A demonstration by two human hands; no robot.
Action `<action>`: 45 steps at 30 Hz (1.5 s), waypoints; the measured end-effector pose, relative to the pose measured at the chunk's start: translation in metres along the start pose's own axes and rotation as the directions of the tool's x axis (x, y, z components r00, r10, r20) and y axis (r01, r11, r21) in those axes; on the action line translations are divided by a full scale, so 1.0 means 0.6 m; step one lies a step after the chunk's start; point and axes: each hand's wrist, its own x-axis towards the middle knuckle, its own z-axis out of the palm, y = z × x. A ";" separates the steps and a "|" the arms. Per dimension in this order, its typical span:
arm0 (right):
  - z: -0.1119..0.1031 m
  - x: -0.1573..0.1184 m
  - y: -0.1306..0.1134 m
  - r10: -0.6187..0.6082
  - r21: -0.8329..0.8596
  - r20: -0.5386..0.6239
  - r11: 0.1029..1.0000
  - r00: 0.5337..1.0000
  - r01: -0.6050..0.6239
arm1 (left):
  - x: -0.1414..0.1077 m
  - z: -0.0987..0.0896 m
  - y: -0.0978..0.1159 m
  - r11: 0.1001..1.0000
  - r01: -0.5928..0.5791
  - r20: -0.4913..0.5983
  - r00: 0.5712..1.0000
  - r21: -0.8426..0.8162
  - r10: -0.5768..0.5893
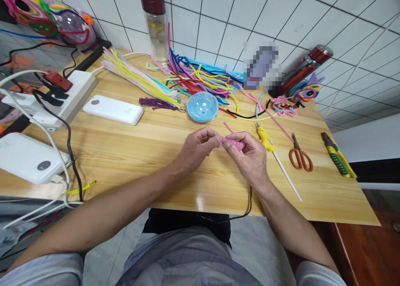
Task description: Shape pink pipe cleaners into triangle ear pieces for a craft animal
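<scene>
My right hand point(248, 157) pinches a pink coiled pipe cleaner point(233, 144) between thumb and fingers, above the table. At the coil's left end, the thumb and fingertips of my left hand point(200, 147) are pressed together on it; the exact grip there is partly hidden. A thin pink end point(228, 127) sticks out behind the coil. Just beyond the hands stands a light-blue round bowl point(202, 107) with ridged walls. A yellow hot glue gun point(265, 137) with a white glue stick lies right beside my right hand, partly behind it.
Scissors point(300, 157) and green-yellow pliers point(337, 157) lie on the right. Loose pipe cleaners point(203, 80) pile up behind the bowl. Along the wall stand a tea bottle point(156, 32) and a red flask point(300, 71). Power banks point(114, 110) and a cabled power strip point(67, 100) are left.
</scene>
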 end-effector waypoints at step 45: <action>-0.011 0.012 0.019 -0.230 -0.238 0.003 0.945 0.973 0.224 | 0.015 -0.011 -0.015 0.999 0.022 0.090 0.996 -0.031 -0.020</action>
